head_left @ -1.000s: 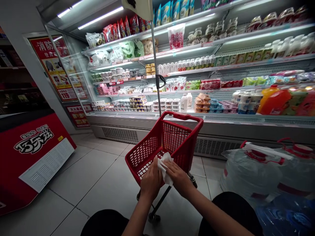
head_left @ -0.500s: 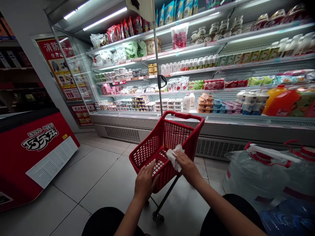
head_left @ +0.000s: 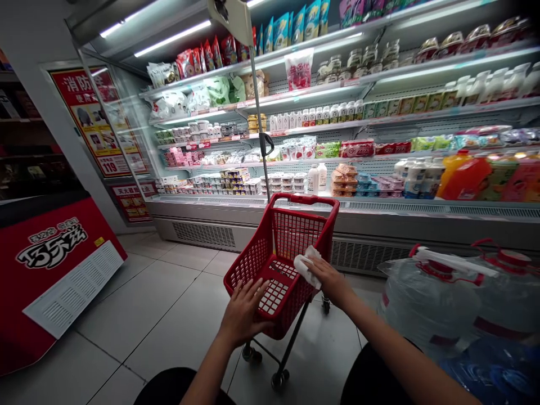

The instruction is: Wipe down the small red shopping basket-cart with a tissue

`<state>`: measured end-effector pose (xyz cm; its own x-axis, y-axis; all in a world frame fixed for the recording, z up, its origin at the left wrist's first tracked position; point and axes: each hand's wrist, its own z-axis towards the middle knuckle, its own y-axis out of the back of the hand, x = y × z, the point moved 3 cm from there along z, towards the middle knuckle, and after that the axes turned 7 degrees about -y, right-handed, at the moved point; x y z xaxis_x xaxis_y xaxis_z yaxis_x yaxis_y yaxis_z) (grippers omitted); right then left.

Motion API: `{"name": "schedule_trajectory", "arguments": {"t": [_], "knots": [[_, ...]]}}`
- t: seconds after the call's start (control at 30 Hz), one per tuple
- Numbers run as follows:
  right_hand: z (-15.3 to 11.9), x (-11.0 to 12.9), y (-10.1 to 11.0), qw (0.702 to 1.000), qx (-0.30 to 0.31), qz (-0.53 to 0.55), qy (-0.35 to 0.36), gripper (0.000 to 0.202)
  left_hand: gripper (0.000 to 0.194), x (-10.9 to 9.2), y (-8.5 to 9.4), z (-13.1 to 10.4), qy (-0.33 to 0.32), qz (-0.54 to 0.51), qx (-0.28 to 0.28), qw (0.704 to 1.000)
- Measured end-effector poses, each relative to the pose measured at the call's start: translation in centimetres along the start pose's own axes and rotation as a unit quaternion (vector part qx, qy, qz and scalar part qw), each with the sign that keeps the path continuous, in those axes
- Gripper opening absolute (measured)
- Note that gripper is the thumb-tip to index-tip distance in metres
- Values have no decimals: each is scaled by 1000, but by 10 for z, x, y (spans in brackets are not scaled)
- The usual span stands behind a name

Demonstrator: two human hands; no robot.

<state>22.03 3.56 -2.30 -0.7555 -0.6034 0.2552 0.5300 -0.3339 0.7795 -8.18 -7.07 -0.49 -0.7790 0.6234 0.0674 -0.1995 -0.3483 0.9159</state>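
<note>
Nearest, the left hand [head_left: 241, 308] lies over the near edge of a red shopping cart [head_left: 326, 239], fingers spread; how firmly it grips, I cannot tell. Slightly farther out, well apart from it, the right hand [head_left: 327, 275] is closed on a white tissue [head_left: 304, 269] against the cart's right rim. The cart opens between and beyond both hands. Since it stands on wheels [head_left: 252, 354], I would steady it with the left hand and wipe with the tissue folded flat under the fingers, in long, even strokes. The view from one second ago has both hands together at the tissue; now they are parted, and only the right has it. The left fingers also fan wider than half a second ago. Beyond the hands, refrigerated shelves [head_left: 236, 203] span the background.
</note>
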Motion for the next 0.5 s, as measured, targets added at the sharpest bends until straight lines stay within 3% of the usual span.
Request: {"name": "schedule_trajectory", "arguments": {"t": [0.1,0.2,0.4,0.5], "knots": [[11,-7,0,1000,-6,8,-19,70,109,17,-3,3,27,15,21,999],[11,9,-5,998,-14,21,-53,70,108,14,-11,12,43,35,25,998],[-35,73,-7,999,1,51,-21,81,102,-28,-25,30,83,76,-11,994],[-67,88,0,999,11,44,-4,87,96,-50,-32,40,105,77,-24,991]]}}
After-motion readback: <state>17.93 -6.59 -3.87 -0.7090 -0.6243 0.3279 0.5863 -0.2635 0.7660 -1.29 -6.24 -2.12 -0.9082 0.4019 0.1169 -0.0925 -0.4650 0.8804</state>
